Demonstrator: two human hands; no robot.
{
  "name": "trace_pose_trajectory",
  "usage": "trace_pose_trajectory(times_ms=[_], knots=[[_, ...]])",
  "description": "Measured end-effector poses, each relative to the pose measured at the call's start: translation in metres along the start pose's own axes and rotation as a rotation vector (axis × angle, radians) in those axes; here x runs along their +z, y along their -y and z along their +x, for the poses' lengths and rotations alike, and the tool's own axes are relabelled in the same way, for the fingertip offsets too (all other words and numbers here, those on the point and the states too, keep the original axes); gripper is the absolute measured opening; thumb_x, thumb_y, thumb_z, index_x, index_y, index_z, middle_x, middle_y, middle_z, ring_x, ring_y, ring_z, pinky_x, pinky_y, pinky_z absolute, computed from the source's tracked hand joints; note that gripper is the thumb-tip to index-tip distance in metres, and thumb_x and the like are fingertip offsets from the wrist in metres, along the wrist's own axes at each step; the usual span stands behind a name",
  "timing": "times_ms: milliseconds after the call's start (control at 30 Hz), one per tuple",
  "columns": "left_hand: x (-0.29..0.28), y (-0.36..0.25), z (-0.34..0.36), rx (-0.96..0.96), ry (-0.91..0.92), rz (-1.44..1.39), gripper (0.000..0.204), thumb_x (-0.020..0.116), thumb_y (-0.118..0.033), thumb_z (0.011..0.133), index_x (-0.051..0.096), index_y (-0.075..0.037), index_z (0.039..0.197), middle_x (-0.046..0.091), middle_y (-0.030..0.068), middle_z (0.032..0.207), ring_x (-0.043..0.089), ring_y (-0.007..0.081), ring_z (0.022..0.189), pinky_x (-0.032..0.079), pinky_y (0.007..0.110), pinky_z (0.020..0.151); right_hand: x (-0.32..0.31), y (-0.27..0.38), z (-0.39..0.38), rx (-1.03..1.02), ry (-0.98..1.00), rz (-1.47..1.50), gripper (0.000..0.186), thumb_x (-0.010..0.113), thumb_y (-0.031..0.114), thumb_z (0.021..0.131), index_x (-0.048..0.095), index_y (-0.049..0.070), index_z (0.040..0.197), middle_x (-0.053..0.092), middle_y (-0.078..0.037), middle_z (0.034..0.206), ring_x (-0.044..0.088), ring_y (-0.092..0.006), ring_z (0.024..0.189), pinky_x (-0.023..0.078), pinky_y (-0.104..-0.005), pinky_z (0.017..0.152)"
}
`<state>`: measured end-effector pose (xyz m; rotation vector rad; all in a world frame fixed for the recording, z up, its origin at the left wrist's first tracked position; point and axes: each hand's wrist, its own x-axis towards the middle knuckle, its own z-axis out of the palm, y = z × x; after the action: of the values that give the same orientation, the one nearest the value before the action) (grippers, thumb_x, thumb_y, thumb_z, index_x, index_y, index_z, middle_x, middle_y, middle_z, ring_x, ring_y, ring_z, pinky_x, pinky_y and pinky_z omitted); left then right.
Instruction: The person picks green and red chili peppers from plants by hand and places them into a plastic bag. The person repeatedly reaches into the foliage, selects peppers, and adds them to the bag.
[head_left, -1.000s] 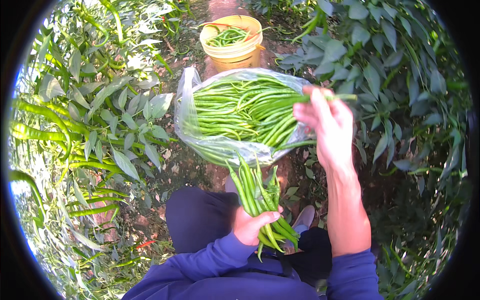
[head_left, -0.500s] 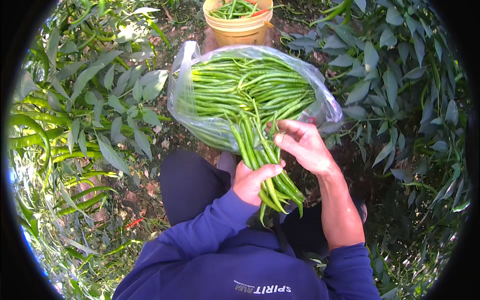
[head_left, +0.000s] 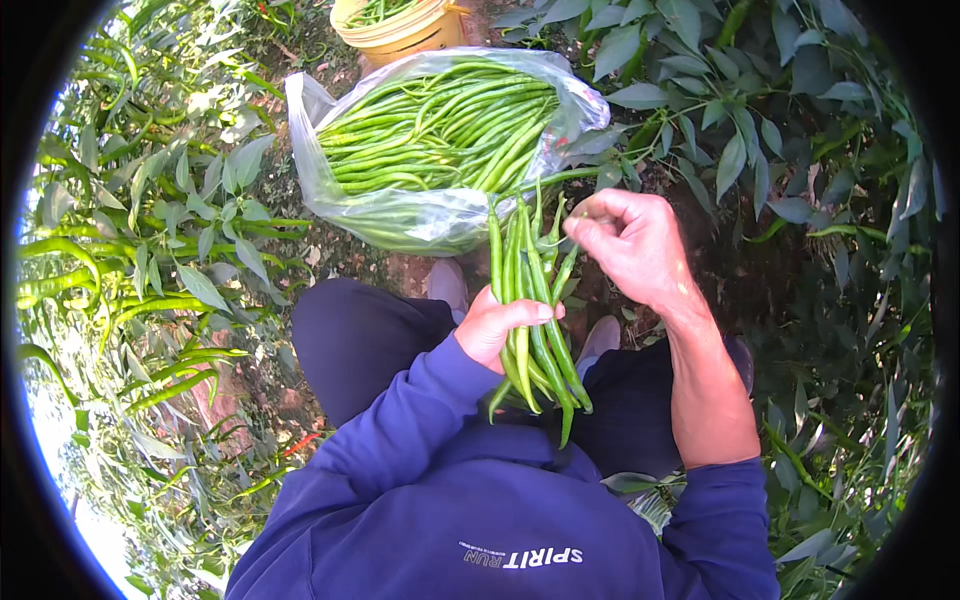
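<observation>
Long green chili peppers (head_left: pixel 535 300) form a loose bunch in my left hand (head_left: pixel 500 325), which is closed round their middle. Their stem ends point away from me and the tips hang toward my lap. Just right of the stem ends is my right hand (head_left: pixel 635 245), thumb and forefinger pinched together; whatever lies between them is too small to name. Beyond the bunch, a clear plastic bag (head_left: pixel 390 220) lies open on the ground, packed with green chili peppers (head_left: pixel 440 125) laid mostly side by side.
A yellow bucket (head_left: pixel 400 38) holding more peppers stands behind the bag. Leafy pepper plants (head_left: pixel 730 120) crowd the right side, and plants with hanging green peppers (head_left: pixel 60 265) line the left. A red pepper (head_left: pixel 300 443) lies at left near my knee.
My right hand has drawn slightly off the bunch's stem ends, to the right. My left hand keeps its hold. With the view shifted, bag and bucket appear farther up and left.
</observation>
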<state>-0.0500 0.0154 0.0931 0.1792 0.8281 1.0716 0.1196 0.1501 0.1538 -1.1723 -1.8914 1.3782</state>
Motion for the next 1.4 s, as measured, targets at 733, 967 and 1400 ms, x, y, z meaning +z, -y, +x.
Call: trace_pose_trajectory(times_ms=[733,967,1400], knots=[[-0.024,0.017,0.008,0.158,-0.255,0.026,0.029,0.071,-0.011,0.084,0.065,0.003,0.109,0.069,0.0104,0.096,0.068,0.021,0.084,0.058,0.036,0.076,-0.03,-0.115,0.071,0.169,-0.471,0.728,0.027,0.053,0.023,0.107,0.065,0.0,0.115,0.069,-0.009,0.106,0.068,-0.0184,0.091,0.053,-0.035,0.092],[-0.026,0.022,0.012,0.225,-0.235,0.04,0.033,0.072,-0.009,0.083,0.065,0.001,0.113,0.071,0.0099,0.097,0.068,0.0212,0.088,0.057,0.036,0.079,-0.074,-0.069,0.035,0.254,-0.507,0.775,0.019,0.058,0.018,0.099,0.068,0.001,0.1,0.051,0.002,0.073,0.046,-0.0076,0.057,0.044,-0.0262,0.054],[0.002,0.029,0.011,0.221,-0.168,0.104,0.033,0.073,-0.006,0.082,0.066,0.002,0.114,0.072,0.0105,0.097,0.07,0.0204,0.089,0.057,0.035,0.081,-0.071,-0.091,0.022,0.21,-0.473,0.433,0.017,0.066,0.016,0.098,0.074,0.003,0.105,0.068,0.001,0.088,0.053,-0.0051,0.073,0.04,-0.0233,0.065]])
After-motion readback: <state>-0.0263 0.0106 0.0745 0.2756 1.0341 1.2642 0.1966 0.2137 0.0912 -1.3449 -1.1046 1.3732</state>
